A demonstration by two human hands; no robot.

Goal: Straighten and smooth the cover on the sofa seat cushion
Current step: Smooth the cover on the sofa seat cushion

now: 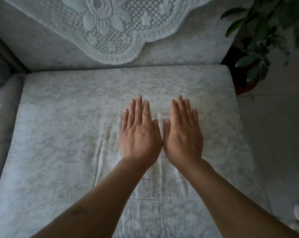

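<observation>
A pale, faintly patterned cover (63,127) lies over the sofa seat cushion, filling most of the view. My left hand (139,133) and my right hand (183,133) rest flat on it side by side near the middle, palms down, fingers straight and pointing toward the backrest, thumbs nearly touching. Shallow wrinkles run lengthwise in the cover under and just left of my left hand, continuing toward the front edge between my forearms.
A white lace doily (118,26) hangs over the sofa backrest. A potted plant (258,40) stands on the floor past the cushion's right edge. Another cushion (3,107) adjoins on the left. Grey floor (279,134) lies to the right.
</observation>
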